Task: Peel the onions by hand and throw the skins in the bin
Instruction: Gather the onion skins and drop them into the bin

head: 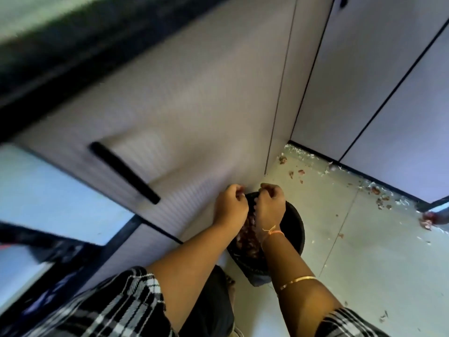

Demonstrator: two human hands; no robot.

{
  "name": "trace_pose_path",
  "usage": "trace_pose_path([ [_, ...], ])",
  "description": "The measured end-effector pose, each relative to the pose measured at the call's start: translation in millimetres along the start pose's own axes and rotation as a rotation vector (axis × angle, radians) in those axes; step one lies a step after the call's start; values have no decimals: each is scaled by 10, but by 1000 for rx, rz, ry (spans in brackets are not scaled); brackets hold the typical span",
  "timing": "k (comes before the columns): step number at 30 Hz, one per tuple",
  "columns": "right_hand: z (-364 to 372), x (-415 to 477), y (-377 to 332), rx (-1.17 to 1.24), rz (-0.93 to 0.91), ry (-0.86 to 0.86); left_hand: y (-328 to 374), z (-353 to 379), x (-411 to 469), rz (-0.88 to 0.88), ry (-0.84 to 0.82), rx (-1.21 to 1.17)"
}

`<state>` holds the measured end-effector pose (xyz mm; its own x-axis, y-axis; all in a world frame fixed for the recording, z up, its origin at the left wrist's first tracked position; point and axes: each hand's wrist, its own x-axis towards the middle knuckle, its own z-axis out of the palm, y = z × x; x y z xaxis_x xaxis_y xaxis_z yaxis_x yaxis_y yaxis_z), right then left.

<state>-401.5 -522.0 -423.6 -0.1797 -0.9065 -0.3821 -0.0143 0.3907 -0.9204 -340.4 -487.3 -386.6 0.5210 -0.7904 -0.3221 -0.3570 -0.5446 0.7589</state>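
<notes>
A round black bin [295,223] stands on the floor in the corner by the cabinets. Reddish onion skins [246,237] lie heaped inside it, seen between my wrists. Both hands hang over the bin's far rim. My left hand [230,205] has its fingers curled, with pinkish bits of skin at the fingertips. My right hand [270,204] is curled the same way just to the right, with skin scraps below its fingers. No whole onion is in view.
Loose skin scraps [379,199] litter the pale floor tiles along the cabinet base on the right. A cabinet door with a black bar handle [124,171] stands to the left. My foot [230,284] is beside the bin.
</notes>
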Motion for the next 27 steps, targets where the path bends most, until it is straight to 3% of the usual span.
trace_pose_path([
  [7, 140, -986, -1013, 176, -337, -83, 464, -917, -620, 235, 188, -1],
  [16, 72, -2743, -2129, 393, -754, -233, 809, -2168, -1870, 623, 338, -192],
  [22, 452, -3710, -2653, 508, -747, -502, 881, -3156, -2419, 750, 671, -197],
  [27, 1114, -4323, -2716, 468, -672, -743, 592, -3999, -2553, 615, 917, -166],
])
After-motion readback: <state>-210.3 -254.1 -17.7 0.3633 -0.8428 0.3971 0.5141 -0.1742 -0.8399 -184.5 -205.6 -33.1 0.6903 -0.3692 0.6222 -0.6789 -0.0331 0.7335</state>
